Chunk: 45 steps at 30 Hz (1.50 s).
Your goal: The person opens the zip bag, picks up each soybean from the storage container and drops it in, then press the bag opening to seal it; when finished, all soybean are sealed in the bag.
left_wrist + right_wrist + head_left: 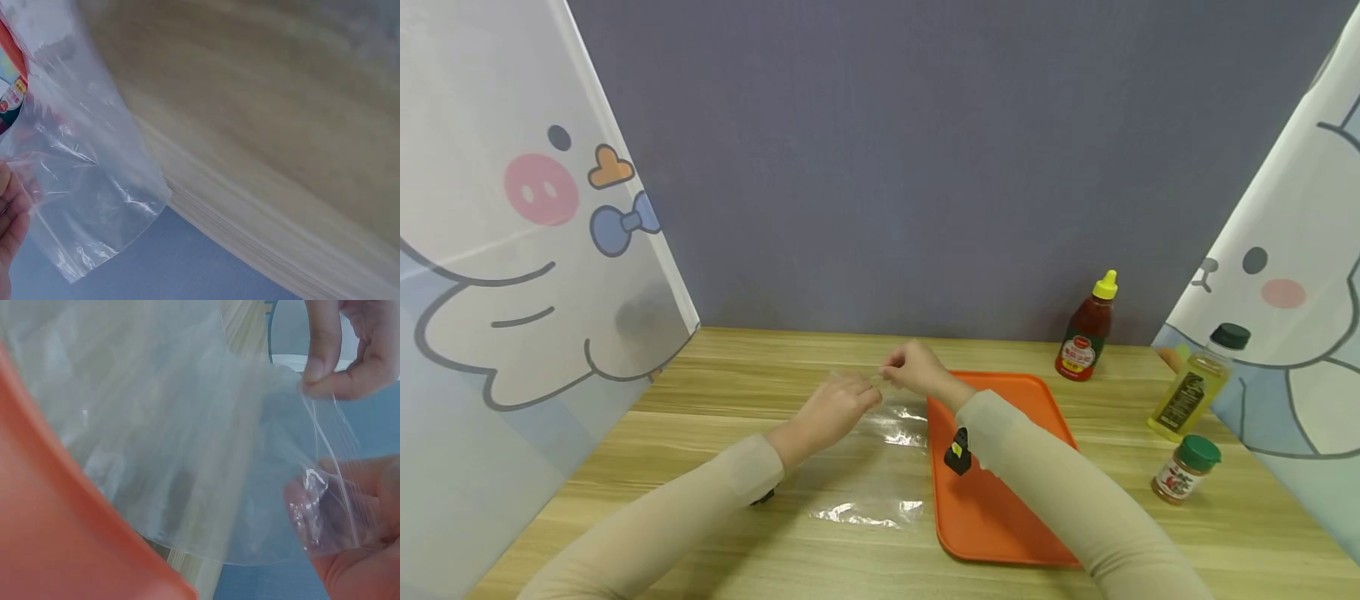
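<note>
At the far left a curtain printed with a cartoon pig hung beside the wooden table, walling off that side of the work area. Moving right, the left hand was raised a little above the table, its fingers curled to pinch the top edge of a clear plastic bag. The bag hung from that grip and its lower part lay slack on the wood, just left of the tray, which seemed a way to keep the mouth up and reachable. The right hand met it from the other side; in the right wrist view its fingertips pinched the opposite lip at the zip strip, so the two hands appeared to be parting or working the opening between them. Under the right forearm sat an orange tray, close by the bag. Further right, out of the hands' way, stood a red sauce bottle near the back wall, then a bottle of oil and a small spice jar, all upright and capped.
</note>
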Motion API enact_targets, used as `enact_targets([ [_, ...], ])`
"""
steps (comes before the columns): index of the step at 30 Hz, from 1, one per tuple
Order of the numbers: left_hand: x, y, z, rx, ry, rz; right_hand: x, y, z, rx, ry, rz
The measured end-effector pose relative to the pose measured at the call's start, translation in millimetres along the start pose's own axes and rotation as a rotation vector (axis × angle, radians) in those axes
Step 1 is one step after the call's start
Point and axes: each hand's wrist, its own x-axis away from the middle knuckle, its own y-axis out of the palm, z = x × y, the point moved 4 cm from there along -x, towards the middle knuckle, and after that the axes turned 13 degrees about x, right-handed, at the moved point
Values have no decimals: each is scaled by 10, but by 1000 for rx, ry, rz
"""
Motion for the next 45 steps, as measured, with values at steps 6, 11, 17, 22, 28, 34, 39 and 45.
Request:
enact_targets([
  [6, 28, -15, 53, -1, 29, -17, -30, -32, 25, 22, 14, -4],
  [11, 53, -37, 101, 13, 56, 13, -67, -76, 71, 23, 19, 5],
  [17, 67, -72, 219, 37, 86, 23, -94, -104, 137, -44, 61, -32],
  [22, 62, -88, 322, 23, 96, -2, -120, -120, 195, -84, 91, -43],
  [28, 61, -101, 428, -8, 77, -78, -160, -140, 245, -85, 102, -17],
  [34, 44, -107, 504, -68, 24, -120, -145, -158, 228, -57, 133, 9],
  [39, 23, -107, 512, -87, 12, -123, -112, -158, 209, -61, 151, 18],
  [45, -12, -116, 433, -79, -13, -28, -32, -156, 161, -59, 130, -7],
])
